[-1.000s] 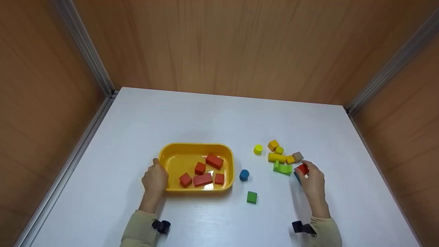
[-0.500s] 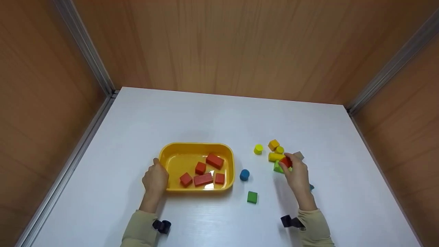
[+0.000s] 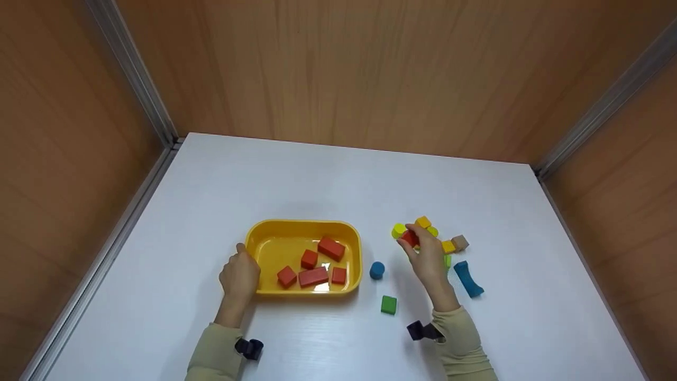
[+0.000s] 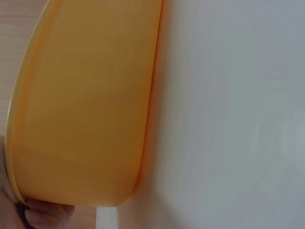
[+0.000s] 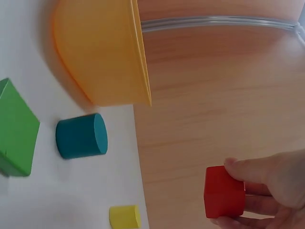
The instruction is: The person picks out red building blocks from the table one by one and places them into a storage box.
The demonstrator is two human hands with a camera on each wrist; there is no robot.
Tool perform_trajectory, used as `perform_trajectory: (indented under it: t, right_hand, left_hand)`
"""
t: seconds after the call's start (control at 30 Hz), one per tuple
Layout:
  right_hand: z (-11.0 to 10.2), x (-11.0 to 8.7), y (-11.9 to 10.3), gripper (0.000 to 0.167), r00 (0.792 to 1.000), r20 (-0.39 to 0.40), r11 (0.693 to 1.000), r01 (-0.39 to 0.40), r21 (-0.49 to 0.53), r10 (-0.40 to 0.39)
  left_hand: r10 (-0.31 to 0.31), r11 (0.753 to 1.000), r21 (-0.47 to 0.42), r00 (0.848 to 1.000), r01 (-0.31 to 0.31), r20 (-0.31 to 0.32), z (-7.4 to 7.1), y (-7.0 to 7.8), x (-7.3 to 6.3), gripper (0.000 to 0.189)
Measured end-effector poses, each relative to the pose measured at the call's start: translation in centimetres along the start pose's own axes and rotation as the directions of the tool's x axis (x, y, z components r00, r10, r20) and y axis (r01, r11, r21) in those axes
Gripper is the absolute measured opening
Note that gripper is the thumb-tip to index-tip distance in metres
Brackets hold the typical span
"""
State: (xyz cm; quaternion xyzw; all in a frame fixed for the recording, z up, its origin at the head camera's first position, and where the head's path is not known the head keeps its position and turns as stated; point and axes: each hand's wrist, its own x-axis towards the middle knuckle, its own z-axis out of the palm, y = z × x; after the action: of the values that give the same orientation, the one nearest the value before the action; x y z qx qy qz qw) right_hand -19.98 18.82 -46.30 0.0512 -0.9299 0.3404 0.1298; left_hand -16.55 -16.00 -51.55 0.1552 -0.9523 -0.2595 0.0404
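Note:
A yellow tray (image 3: 275, 255) stands left of the table's middle, with several red blocks (image 3: 313, 277) lying in it. At its left end my left hand (image 3: 239, 275) grips the rim; in the left wrist view, fingers (image 4: 43, 214) curl against the outer wall. My right hand (image 3: 427, 259) pinches a red block (image 5: 223, 192) between thumb and fingers, raised above the table to the right of the tray. In the head view this hand partly covers the yellow and light green blocks behind it.
Between tray and right arm are a blue cylinder (image 3: 377, 270) and a green block (image 3: 389, 305). Farther right lie a curved blue block (image 3: 468, 279), a tan block (image 3: 460, 243) and several yellow blocks (image 3: 423, 222). Wooden panels (image 3: 338, 74) wall the table at back and sides.
My right hand has lifted the red block from beside the curved blue block and carried it left toward the tray. The left hand and tray stay in place.

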Motion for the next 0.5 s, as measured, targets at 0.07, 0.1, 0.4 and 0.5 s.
perform_trajectory:
  t: [0.07, 0.1, 0.4, 0.5]
  right_hand:
    - [0.5, 0.2, -0.8, 0.038, 1.000, 0.022, 1.000, -0.001, 0.000, 0.001]
    - [0.8, 0.4, -1.2, 0.038, 0.999, 0.033, 1.000, -0.002, 0.001, 0.002]
    - [2.8, 1.2, -4.1, 0.036, 0.995, 0.078, 0.997, 0.061, 0.041, -0.064]
    - [3.5, 1.4, -5.0, 0.036, 0.991, 0.091, 0.994, 0.092, 0.059, -0.098]
  left_hand:
    - [0.000, 1.000, -0.001, 1.000, 0.000, 0.003, 0.0, 0.0, 0.0, 0.019]
    - [-0.002, 1.000, -0.001, 1.000, 0.002, 0.006, 0.0, 0.0, 0.0, 0.019]
    - [-0.017, 1.000, -0.001, 1.000, 0.017, 0.017, 0.2, 0.1, 0.1, 0.022]
    - [-0.007, 1.000, -0.004, 1.000, 0.008, 0.011, 0.2, 0.1, 0.1, 0.021]
